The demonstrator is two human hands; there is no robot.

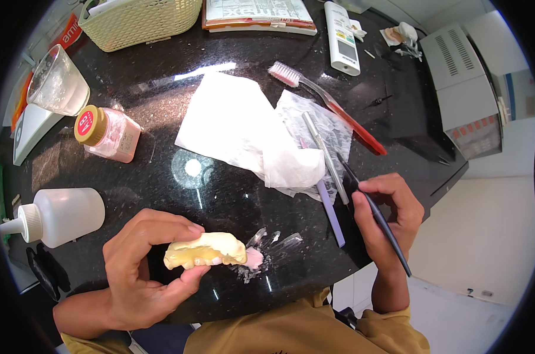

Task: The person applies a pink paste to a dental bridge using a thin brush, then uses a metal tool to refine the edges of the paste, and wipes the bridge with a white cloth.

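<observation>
My left hand [155, 265] pinches a cream dental cast [205, 245] between thumb and fingers, holding it just over the black counter. A row of pale teeth shows along the cast's near edge. Beside its right end a smear of pink paste [254, 258] lies on the counter, with whitish streaks around it. To the right, my right hand [391, 215] grips a thin black brush [377, 212] like a pen, its fine tip up near a silver metal instrument [326, 156]. A flat purple stick [330, 215] lies left of that hand, partly under white tissue [238, 124].
At left stand a gold-lidded jar of pink powder [117, 135], a glass [61, 82] and a white squeeze bottle [72, 216]. Farther back are a woven basket [140, 23], a red-handled toothbrush [332, 106] and a white remote [341, 41]. The counter edge [315, 283] curves nearby.
</observation>
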